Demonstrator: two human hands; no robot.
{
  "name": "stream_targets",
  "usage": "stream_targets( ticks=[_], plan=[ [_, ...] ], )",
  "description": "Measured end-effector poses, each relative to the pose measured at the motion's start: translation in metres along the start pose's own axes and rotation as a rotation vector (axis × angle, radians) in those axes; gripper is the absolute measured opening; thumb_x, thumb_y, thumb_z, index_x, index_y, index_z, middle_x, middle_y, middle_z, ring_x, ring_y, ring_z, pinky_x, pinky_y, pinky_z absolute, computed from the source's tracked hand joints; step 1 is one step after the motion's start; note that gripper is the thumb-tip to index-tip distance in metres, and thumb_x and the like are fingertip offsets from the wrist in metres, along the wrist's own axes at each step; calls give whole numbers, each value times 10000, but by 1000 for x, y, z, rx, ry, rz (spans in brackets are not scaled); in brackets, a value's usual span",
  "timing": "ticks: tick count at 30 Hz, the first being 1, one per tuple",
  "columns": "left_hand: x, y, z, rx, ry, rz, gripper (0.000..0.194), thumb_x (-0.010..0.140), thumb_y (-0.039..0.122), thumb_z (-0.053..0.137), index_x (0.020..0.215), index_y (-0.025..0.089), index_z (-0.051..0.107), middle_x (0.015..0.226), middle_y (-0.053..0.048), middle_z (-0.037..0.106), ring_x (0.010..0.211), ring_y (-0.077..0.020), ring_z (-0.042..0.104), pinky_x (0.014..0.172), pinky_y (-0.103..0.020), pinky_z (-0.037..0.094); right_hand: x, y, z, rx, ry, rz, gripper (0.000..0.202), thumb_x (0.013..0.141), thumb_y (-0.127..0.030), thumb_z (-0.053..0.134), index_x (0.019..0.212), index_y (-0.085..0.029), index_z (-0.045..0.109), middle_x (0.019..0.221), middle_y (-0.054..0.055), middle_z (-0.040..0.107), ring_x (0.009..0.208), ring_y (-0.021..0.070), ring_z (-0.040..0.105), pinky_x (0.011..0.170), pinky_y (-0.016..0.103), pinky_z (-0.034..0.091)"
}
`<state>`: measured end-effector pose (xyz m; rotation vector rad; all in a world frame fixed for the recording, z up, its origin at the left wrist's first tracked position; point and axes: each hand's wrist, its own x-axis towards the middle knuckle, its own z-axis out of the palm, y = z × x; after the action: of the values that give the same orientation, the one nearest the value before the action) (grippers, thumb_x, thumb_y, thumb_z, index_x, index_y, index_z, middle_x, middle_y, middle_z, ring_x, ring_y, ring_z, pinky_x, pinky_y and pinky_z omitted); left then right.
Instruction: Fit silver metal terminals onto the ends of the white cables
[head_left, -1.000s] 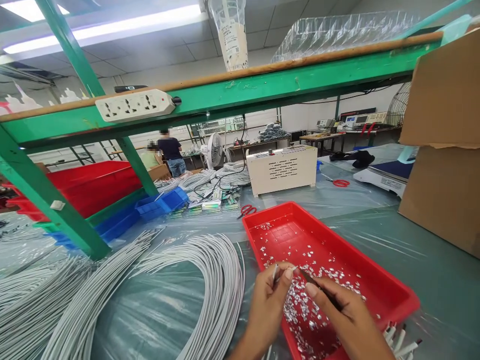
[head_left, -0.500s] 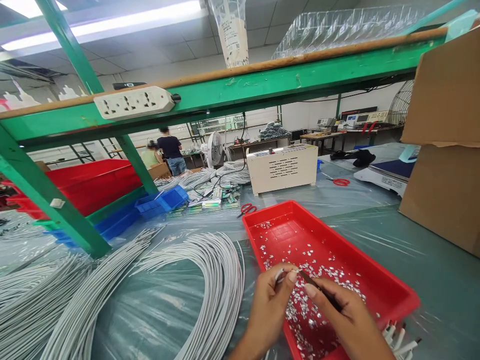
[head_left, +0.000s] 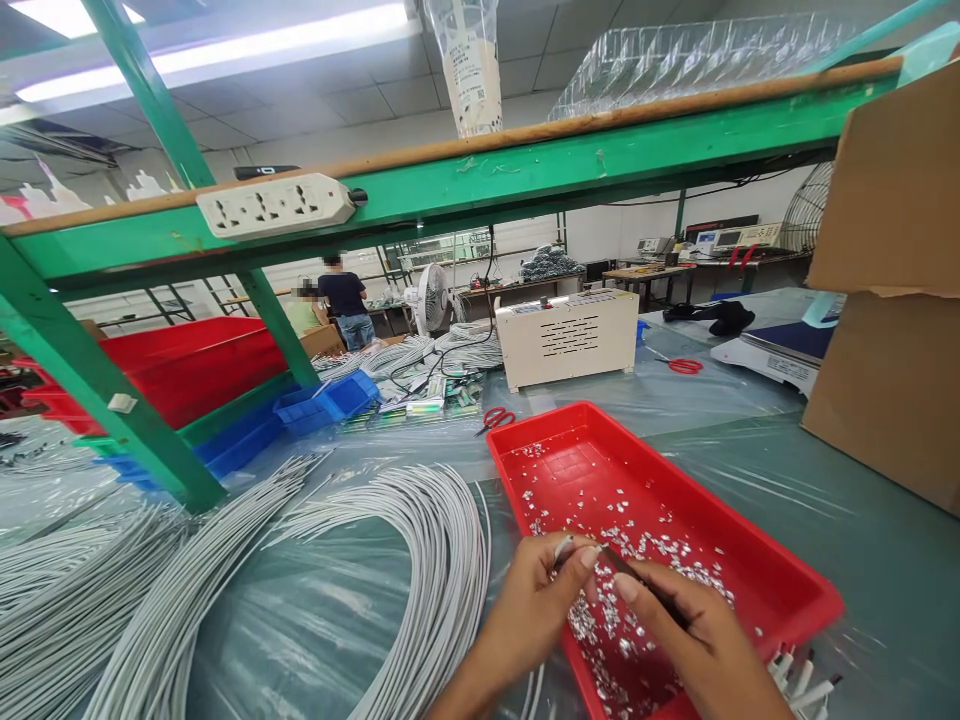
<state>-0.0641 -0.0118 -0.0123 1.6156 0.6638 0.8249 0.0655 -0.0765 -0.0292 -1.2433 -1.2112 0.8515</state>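
Observation:
Over the red tray (head_left: pixel 675 480), my left hand (head_left: pixel 536 595) pinches a white cable (head_left: pixel 562 547) close to its end between thumb and fingers. My right hand (head_left: pixel 690 615) grips a slim dark tool (head_left: pixel 624 568), whose tip points left and meets or nearly meets the cable end. Fingers partly cover the tool, so its exact kind cannot be made out. Small shiny silver scraps (head_left: pixel 667 548) lie scattered in the tray. A bundle of curved white-grey cables (head_left: pixel 442 560) rests left of my hands. Several cut cable ends (head_left: pixel 806 680) poke out beside my right wrist.
Red-handled scissors (head_left: pixel 496 420) lie behind the tray, near a beige metal box (head_left: pixel 570 342). More cable bundles (head_left: pixel 202 590) cover the left side. A cardboard box (head_left: pixel 885 390) and a scale (head_left: pixel 765 360) stand right. A green shelf beam (head_left: pixel 525 165) crosses above; two people are far back.
My left hand has shifted very slightly, its forearm angled more to the left. Both hands keep their grips, and the view has moved a little.

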Motion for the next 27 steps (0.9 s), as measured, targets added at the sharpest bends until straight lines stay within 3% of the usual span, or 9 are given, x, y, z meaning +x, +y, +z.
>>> stream_targets(
  ticks=[5,10,13,16,18,22,27],
  plan=[
    [1,1,-3,-78,15,-21,225,732,319,571,691,111,647,603,-49,590,591,-148,512,592,-251,375,-2,-2,1,-63,13,-17,250,760,-387,536,851,-209,684,645,-33,642,627,175,574,575,208,437],
    [-2,-3,4,41,241,-17,77,655,220,648,659,145,667,649,-60,648,632,-174,565,615,-264,418,-1,-1,1,-52,-14,-7,268,764,-394,522,840,-194,684,667,-23,652,669,189,588,602,214,440],
    [-6,-5,6,231,335,102,62,693,213,621,695,185,676,702,-55,675,683,-189,594,655,-279,430,-1,0,1,-18,-35,-1,261,772,-384,520,861,-198,679,701,-22,661,707,191,597,631,210,439],
    [-11,-5,6,470,284,276,133,758,202,554,786,211,684,776,-51,691,714,-189,603,697,-295,421,-1,1,1,-13,-48,-2,261,782,-379,509,859,-193,676,700,-11,654,711,196,584,639,223,437],
    [-13,-5,6,526,268,308,155,774,198,534,816,216,682,794,-49,693,718,-188,605,700,-295,420,-1,2,1,-24,-48,6,270,783,-383,502,859,-187,671,706,-3,650,710,198,568,644,229,436],
    [-11,-1,12,311,327,139,131,751,223,561,758,177,684,729,-65,687,686,-194,607,648,-281,444,-1,4,3,31,71,8,212,732,-365,577,827,-197,663,667,-17,632,659,170,556,620,202,441],
    [-6,3,21,-11,239,-9,134,725,214,580,707,117,670,638,-75,659,602,-169,571,581,-256,435,2,4,4,229,280,33,160,608,-293,703,736,-205,665,694,-16,678,672,160,601,613,164,471]
  ],
)
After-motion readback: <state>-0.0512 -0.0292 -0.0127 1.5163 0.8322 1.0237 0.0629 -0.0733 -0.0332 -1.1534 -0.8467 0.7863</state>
